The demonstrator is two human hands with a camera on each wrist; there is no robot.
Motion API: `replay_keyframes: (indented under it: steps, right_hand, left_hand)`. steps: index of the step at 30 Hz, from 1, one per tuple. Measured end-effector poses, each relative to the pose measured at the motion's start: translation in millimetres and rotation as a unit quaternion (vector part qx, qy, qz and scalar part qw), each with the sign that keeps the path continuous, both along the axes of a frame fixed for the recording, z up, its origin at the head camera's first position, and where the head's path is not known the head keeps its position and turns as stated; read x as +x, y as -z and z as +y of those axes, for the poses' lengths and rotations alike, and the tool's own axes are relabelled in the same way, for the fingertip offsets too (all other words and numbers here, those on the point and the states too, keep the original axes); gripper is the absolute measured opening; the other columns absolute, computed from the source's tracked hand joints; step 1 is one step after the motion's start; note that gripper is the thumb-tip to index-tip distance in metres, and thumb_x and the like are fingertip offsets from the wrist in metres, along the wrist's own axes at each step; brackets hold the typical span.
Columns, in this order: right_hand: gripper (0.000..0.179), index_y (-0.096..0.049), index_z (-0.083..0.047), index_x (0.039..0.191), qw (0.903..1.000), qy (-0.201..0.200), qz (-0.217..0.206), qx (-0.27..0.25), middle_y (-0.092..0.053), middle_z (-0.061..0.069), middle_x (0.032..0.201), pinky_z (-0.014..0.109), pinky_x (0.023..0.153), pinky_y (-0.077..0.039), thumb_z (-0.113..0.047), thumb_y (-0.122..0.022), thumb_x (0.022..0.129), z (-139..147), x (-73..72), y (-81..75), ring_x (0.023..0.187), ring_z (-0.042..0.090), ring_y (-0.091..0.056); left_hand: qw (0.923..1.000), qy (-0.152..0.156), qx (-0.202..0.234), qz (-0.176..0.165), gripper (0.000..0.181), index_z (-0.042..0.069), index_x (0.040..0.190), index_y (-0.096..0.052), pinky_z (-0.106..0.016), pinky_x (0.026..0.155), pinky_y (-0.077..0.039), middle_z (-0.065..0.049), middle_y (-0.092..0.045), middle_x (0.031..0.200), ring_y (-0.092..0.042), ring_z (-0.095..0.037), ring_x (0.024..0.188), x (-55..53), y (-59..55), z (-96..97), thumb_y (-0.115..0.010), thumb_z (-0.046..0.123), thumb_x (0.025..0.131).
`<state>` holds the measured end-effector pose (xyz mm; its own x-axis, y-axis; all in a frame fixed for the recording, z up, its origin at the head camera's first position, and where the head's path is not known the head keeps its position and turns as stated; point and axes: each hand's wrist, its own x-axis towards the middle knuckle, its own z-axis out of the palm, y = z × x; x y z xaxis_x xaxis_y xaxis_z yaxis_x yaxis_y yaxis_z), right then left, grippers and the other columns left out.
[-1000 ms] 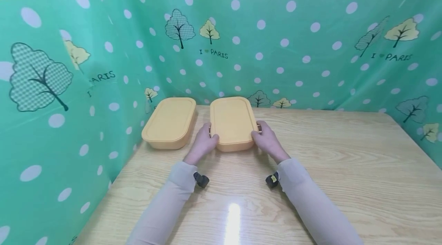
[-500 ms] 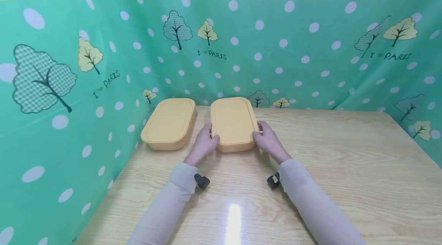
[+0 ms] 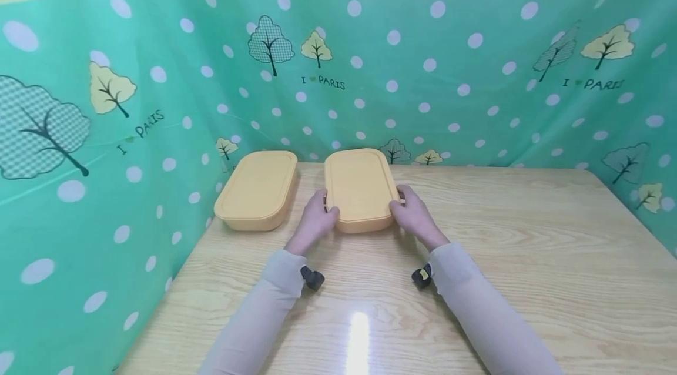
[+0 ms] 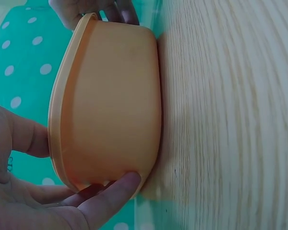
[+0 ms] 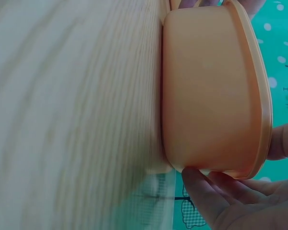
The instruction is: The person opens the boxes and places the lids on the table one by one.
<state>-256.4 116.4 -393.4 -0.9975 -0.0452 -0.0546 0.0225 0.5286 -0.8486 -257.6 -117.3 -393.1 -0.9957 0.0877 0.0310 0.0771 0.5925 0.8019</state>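
Observation:
A pale orange lidded food container [image 3: 361, 182] stands on the wooden table, between both hands. My left hand [image 3: 316, 219] grips its near left side, thumb on the lid's edge and fingers against the wall below. On the opposite side, my right hand [image 3: 414, 216] holds it the same way. From the left wrist, the container's near wall [image 4: 110, 96] shows, its base against the tabletop. The right wrist view shows that wall [image 5: 211, 91] too, with fingertips [image 5: 194, 179] under the rim. The lid is on, so the inside is hidden.
To the left stands a second lidded container [image 3: 257, 188] of the same shape and colour, a narrow gap away. Green dotted fabric [image 3: 455, 75] hangs along the back and sides of the wooden table [image 3: 529, 245].
Both hands and the held container have shifted slightly to the right, widening the gap to the second container a little. The grip looks the same.

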Motion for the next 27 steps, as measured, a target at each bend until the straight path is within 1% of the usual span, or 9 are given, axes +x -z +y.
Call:
replay_keyframes:
  steps: [7,20,27]
  right_hand:
    - [0.059,-0.026,-0.004,0.148,1.0000,0.005,-0.002,-0.002,-0.035,0.020,0.146,0.051,0.102,-0.038,-0.023,-0.041,0.095,3,2.1,-0.8,0.123,0.035,-0.047]
    - [0.059,-0.026,-0.003,0.147,0.9998,0.008,0.010,0.015,-0.035,0.020,0.146,0.051,0.102,-0.039,-0.023,-0.040,0.094,10,3.4,-0.4,0.122,0.036,-0.047]
    - [0.059,-0.026,-0.003,0.148,0.9998,0.009,0.007,0.019,-0.035,0.021,0.146,0.052,0.102,-0.038,-0.024,-0.040,0.094,14,3.7,0.8,0.123,0.037,-0.047]
  left_hand:
    - [1.0000,-0.001,0.001,0.008,0.059,-0.004,0.143,-0.031,-0.039,0.093,-0.047,-0.020,-0.049,0.128,-0.053,-0.030,0.112,-1.8,3.6,4.6,-0.048,0.015,0.090]
    - [0.9999,0.003,0.015,0.006,0.061,-0.004,0.144,-0.029,-0.039,0.094,-0.047,-0.020,-0.048,0.130,-0.052,-0.030,0.113,-1.5,2.4,10.9,-0.048,0.015,0.090]
    - [0.9997,0.002,0.023,0.008,0.058,-0.004,0.142,-0.033,-0.039,0.093,-0.047,-0.020,-0.049,0.128,-0.053,-0.029,0.111,-0.2,3.0,15.2,-0.049,0.013,0.089]
